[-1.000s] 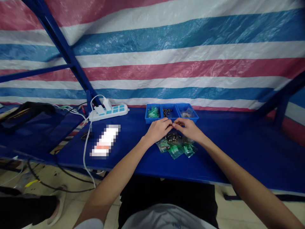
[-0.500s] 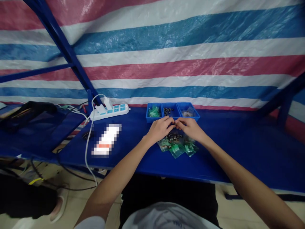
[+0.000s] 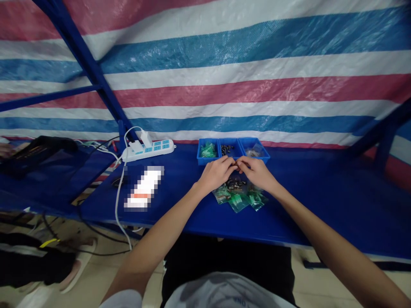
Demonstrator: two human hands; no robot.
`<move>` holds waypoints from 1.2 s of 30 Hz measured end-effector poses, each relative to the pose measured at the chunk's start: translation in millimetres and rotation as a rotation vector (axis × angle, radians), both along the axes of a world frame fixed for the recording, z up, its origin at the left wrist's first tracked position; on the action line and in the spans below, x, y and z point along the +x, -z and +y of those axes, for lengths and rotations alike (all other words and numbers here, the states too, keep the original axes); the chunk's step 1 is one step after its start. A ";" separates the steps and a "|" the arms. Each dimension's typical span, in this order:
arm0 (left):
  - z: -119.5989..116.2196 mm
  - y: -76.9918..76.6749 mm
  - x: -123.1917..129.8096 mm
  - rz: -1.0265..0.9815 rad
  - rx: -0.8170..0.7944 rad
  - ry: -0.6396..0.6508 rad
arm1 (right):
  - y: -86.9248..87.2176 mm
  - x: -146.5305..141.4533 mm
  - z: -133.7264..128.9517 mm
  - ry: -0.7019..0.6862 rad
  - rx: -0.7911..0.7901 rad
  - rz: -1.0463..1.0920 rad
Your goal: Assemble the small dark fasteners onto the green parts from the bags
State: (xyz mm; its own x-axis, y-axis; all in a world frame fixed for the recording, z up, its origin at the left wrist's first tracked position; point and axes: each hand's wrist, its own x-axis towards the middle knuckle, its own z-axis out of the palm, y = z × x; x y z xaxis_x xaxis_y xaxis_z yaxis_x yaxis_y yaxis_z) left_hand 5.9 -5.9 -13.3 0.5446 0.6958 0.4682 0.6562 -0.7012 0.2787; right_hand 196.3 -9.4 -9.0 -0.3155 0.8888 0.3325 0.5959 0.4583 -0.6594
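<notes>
My left hand [image 3: 218, 171] and my right hand [image 3: 253, 171] meet fingertip to fingertip just in front of a blue three-compartment tray [image 3: 203, 161]. Both are closed in a pinch around a small dark piece, too small and too covered to name. Below them lie several small dark and metallic parts [image 3: 236, 184] on the table. Closer to me are small clear bags with green contents [image 3: 239, 202]. In the tray, the left compartment holds green bagged items [image 3: 208, 149], the middle one small dark metallic parts [image 3: 226, 149], the right one clear bags [image 3: 255, 150].
On the left of the blue table [image 3: 321, 196] lies a white power strip [image 3: 157, 148] with plugs and a white cable [image 3: 117, 205]. A blurred-out white rectangle [image 3: 144, 188] is in front of it. Another person's leg [image 3: 41, 261] shows at lower left.
My hands stay nearly in place, with only slight finger movement. At lower left, the other person's leg and foot have shifted.
</notes>
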 end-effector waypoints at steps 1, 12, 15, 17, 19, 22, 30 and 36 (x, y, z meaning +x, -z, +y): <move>0.1 0.1 -0.2 -0.014 0.003 -0.005 | 0.4 0.2 0.3 -0.015 -0.017 0.024; -1.1 -1.2 -1.4 -0.034 0.039 0.013 | -0.1 -3.5 -3.6 -0.060 -0.401 0.417; -0.8 -0.8 -1.5 -0.006 0.033 0.004 | 2.5 -3.4 -2.4 -0.061 -0.373 0.394; -0.2 -0.5 -1.4 -0.006 0.028 0.005 | 3.8 -3.4 -1.2 -0.060 -0.326 0.342; 0.4 -0.1 -1.1 -0.025 0.020 0.012 | 3.9 -3.3 -0.4 -0.032 -0.235 0.270; 1.0 0.8 -0.1 -0.069 0.010 0.011 | 2.5 -3.0 -0.2 0.031 -0.072 0.175; 5.6 3.3 1.1 -0.185 -0.031 -0.045 | -1.9 -5.9 -6.1 0.037 0.071 0.009; 8.1 1.7 4.0 -0.355 -0.109 0.031 | 1.4 -7.2 -7.2 0.013 0.154 -0.080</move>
